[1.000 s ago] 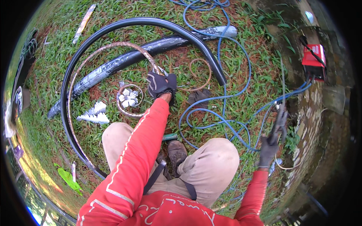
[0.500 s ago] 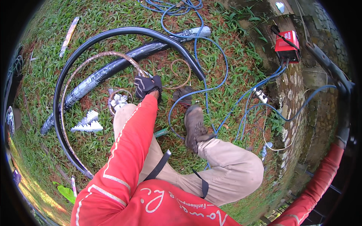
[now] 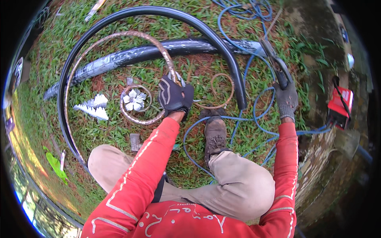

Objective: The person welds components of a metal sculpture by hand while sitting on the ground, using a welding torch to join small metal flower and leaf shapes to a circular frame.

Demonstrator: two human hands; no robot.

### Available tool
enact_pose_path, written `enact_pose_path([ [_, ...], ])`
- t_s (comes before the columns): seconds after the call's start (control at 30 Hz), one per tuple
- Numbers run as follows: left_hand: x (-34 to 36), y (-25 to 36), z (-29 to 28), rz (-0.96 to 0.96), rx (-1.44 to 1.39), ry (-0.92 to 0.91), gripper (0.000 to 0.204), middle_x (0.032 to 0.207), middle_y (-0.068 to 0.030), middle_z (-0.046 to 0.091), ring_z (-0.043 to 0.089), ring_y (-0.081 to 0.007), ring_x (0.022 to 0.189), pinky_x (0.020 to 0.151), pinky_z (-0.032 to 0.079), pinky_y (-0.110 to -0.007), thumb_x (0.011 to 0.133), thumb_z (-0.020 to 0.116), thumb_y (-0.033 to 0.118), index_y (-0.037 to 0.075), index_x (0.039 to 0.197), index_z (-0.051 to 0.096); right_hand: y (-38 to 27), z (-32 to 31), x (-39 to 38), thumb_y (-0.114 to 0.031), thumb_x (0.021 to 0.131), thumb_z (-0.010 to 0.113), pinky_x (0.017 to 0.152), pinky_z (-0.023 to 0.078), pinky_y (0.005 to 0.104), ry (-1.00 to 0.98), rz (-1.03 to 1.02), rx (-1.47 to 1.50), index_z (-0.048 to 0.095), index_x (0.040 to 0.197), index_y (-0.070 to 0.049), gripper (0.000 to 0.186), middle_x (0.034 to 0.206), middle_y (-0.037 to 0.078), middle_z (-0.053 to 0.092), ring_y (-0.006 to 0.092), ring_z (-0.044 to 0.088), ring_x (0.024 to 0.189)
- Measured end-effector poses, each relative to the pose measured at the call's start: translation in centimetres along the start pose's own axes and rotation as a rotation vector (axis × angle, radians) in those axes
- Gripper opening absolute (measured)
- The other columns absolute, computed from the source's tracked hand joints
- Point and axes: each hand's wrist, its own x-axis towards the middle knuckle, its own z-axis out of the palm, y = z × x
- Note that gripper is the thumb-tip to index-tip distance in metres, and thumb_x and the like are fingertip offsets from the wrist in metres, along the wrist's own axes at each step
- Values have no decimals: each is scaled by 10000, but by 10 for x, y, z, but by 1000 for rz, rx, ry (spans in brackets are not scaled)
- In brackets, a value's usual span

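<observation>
My left hand [image 3: 174, 95], in a dark padded glove, is closed around a curved brown metal bar [image 3: 131, 33] where it meets a smaller scroll [image 3: 139, 121]. A silver metal flower [image 3: 135, 100] sits inside that scroll. On the right, my right hand [image 3: 286, 99], in a grey glove, grips the handle of a welding electrode holder [image 3: 279, 69]. A thin rod [image 3: 274, 23] sticks out from the holder's far end. Just right of my left hand, a thin brown ring [image 3: 232, 89] lies on the grass.
A thick black curved tube [image 3: 158, 12] arches around the bar, over a black-and-silver pipe [image 3: 119, 59]. Silver leaf-shaped pieces [image 3: 95, 107] lie left. Blue cables [image 3: 190, 135] loop over the grass from a red welding machine [image 3: 340, 104] at right. A hammer head [image 3: 135, 141] lies near my knee.
My right hand has come in from the far right edge with the electrode holder, toward the middle. My left hand stays on the curved bar. The view has shifted.
</observation>
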Motion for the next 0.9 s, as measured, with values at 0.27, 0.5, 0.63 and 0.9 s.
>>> enact_pose_path([
  [0.27, 0, -11, -10, -24, -69, -4, 774, 1286, -300, 663, 708, -526, 1130, 922, 568, -616, 865, 853, 411, 11, 1456, 552, 31, 133, 10, -537, 996, 836, 1047, 570, 560, -232, 229, 179, 677, 1490, 10, 755, 1314, 323, 786, 497, 767, 1206],
  [0.5, -3, -3, -4, 87, -64, 35, 713, 1192, -304, 671, 720, -541, 1039, 831, 584, -635, 859, 860, 399, 20, 1371, 539, 82, 168, 0, -643, 993, 794, 1156, 523, 558, -176, 65, 176, 666, 1529, 46, 882, 1351, 325, 763, 474, 725, 1296],
  [0.63, -2, -14, -6, 29, -59, 31, 752, 1268, -313, 695, 713, -534, 1136, 959, 574, -621, 875, 868, 416, 28, 1457, 592, 33, 94, -39, -491, 968, 893, 1004, 570, 536, 182, -70, -100, 662, 1433, -14, 705, 1209, 230, 729, 379, 746, 1111],
  [0.9, -1, -1, -9, -23, 52, -42, 808, 1287, -297, 697, 716, -506, 1181, 958, 591, -613, 865, 863, 471, 20, 1470, 575, -172, 50, -68, -142, 1096, 707, 865, 595, 324, -1095, -272, 1321, 722, 1356, 33, 314, 1107, 65, 767, 159, 730, 948],
])
